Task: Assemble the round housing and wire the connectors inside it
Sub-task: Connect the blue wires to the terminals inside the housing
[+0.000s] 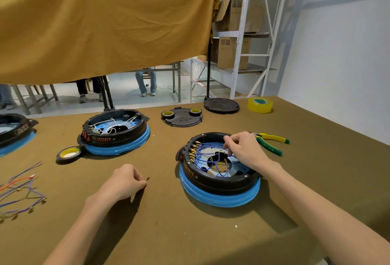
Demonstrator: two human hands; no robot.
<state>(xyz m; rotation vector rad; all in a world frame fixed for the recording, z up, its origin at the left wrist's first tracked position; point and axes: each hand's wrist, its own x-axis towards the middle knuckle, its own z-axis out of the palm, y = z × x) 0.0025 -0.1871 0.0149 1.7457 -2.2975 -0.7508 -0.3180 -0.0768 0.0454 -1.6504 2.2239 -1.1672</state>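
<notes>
The right hand's (242,148) grip pinches blue wires (211,156) over the round housing (219,180); left hand (126,182) fisted.

Both bare forearms reach forward; the left hand (126,180) curls into a loose fist, thumb against forefinger, while the right hand (242,148) arches, fingers (229,141) pinched together and pointing down.

The right hand (242,148) reaches into the open round housing (219,171), fingers pinching blue wires (211,157) near its 1 o'clock rim. The left hand (126,182), at the housing's 9 o'clock, rests curled on the table (168,222), pinching a small dark piece (147,178). Pliers (272,141) lie at 2 o'clock.
</notes>
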